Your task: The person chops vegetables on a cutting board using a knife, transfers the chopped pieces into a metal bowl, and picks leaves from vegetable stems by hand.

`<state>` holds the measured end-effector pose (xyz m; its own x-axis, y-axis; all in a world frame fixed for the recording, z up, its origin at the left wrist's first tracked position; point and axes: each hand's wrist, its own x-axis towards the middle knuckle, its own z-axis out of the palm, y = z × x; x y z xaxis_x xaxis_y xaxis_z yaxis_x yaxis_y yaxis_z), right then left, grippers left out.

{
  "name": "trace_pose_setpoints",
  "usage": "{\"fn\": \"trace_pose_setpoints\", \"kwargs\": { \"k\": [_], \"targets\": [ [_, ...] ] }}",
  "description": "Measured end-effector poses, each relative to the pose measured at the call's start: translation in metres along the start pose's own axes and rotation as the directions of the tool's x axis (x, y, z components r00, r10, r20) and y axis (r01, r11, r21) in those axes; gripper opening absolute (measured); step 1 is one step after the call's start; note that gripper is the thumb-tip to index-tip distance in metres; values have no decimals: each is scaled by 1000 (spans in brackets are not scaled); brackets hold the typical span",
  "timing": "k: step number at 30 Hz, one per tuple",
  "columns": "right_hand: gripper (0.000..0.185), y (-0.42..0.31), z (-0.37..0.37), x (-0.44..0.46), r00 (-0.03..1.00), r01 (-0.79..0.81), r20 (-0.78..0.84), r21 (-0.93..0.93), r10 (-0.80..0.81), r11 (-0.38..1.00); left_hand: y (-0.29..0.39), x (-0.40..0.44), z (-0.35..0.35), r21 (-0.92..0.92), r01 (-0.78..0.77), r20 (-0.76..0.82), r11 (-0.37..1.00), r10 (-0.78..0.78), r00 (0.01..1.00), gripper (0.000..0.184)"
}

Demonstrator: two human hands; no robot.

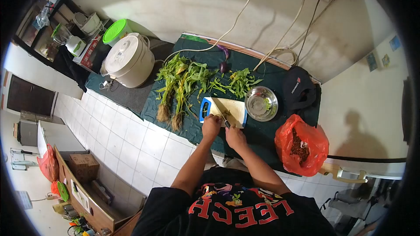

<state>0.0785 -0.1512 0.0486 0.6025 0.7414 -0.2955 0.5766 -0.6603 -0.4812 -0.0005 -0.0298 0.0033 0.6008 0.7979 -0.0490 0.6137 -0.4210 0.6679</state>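
My right hand (235,136) grips the dark handle of a knife (220,110), whose blade slants up and left across the cutting board (235,108). Close to the blade, my left hand (211,125) is closed at the board's lower left; what its fingers hold is too small to make out. Bits of green lie on the white board, which has a blue edge and handle. Touching its right side is a steel bowl (261,103) with a few green pieces inside. Leafy greens with roots (177,85) lie left of the board, and cut leaves (240,83) lie above it.
At the back are eggplants (223,66). A black cap (299,88) and a red plastic bag (302,146) with brown contents sit on the right. A white rice cooker (130,59) stands left, with a green-lidded tub (117,31) behind it. Power cords (245,11) hang down the wall.
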Motion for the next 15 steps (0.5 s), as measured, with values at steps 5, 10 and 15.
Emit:
{"fn": "trace_pose_setpoints", "kwargs": {
  "k": [5, 10, 15],
  "targets": [
    [37, -3, 0, -25, 998, -59, 34, 17, 59, 998, 4, -3, -1, 29, 5, -25, 1000, -5, 1000, 15],
    [37, 3, 3, -10, 998, -21, 55, 26, 20, 999, 5, -15, 0, 87, -139, -76, 986, 145, 986, 16],
    [36, -6, -6, -7, 999, 38, -16, 2, -37, 999, -6, -24, -1, 198, -301, -26, 933, 312, 950, 16]
  ]
}}
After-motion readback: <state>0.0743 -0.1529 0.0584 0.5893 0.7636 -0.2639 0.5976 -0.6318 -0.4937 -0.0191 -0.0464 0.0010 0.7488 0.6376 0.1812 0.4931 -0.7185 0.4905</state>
